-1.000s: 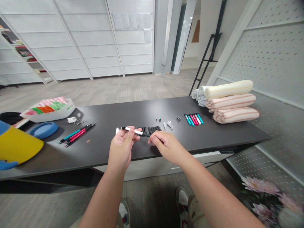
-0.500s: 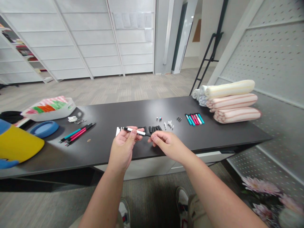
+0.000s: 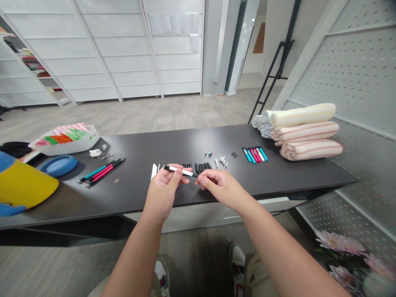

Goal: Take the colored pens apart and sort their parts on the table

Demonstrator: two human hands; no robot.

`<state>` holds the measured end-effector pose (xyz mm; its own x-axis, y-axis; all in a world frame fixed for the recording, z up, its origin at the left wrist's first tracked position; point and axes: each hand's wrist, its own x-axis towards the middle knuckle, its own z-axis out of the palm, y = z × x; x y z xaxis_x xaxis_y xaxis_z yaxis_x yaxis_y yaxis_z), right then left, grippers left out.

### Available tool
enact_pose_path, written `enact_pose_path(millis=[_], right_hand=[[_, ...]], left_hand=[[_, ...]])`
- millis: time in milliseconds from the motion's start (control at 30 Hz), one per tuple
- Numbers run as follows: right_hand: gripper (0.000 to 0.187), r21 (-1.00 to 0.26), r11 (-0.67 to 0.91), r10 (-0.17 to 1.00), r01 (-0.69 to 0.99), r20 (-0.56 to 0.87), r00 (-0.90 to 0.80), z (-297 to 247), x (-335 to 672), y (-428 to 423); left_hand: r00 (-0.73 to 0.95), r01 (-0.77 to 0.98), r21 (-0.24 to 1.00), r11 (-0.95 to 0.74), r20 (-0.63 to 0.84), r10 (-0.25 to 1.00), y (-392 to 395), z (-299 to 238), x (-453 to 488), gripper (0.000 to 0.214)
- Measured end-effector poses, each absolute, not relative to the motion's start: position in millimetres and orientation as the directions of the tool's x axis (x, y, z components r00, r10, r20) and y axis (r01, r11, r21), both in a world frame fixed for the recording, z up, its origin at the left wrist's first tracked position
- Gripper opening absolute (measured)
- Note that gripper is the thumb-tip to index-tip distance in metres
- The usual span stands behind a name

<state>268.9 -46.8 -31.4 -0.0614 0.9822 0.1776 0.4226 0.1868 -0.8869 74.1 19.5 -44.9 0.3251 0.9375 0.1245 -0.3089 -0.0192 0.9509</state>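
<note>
A white pen with black ends (image 3: 183, 172) is held level above the dark table's front edge. My left hand (image 3: 161, 190) is closed around its white barrel, thumb on top. With fingertips pinched, my right hand (image 3: 219, 186) grips the black tip end. Behind the hands lie several short black tubes (image 3: 203, 167), partly covered by my fingers. White sticks (image 3: 154, 170) show just beyond my left hand. Small white pieces (image 3: 222, 161) and small dark pieces (image 3: 234, 154) are further right, near a row of teal, pink and white pen barrels (image 3: 255, 155).
On the left of the dark table (image 3: 139, 144) lie several pens (image 3: 102, 171), a blue ring-shaped object (image 3: 58, 166), a yellow-and-blue object (image 3: 24, 181) and a white basket (image 3: 69, 144) of coloured cloth. Rolled towels (image 3: 306, 132) are stacked at the right, by a perforated panel (image 3: 359, 70).
Both hands still hold the pen in nearly the same pose. The view has shifted slightly, and no thing on the table has visibly moved.
</note>
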Motion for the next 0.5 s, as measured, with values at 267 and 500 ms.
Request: enact_pose_path(millis=[267,500], right_hand=[[0.037,-0.870,0.194,0.981,0.454,0.172,-0.090,-32.0,265.0,-47.8],[0.046,-0.848,0.228,0.973,0.479,0.212,-0.087,-30.0,266.1,-50.1]], left_hand=[[0.275,-0.410,0.912,0.012,0.111,0.955,21.3,-42.3,76.7,0.033],[0.216,-0.444,0.896,0.021,0.084,0.973,23.0,-39.4,77.8,0.035]])
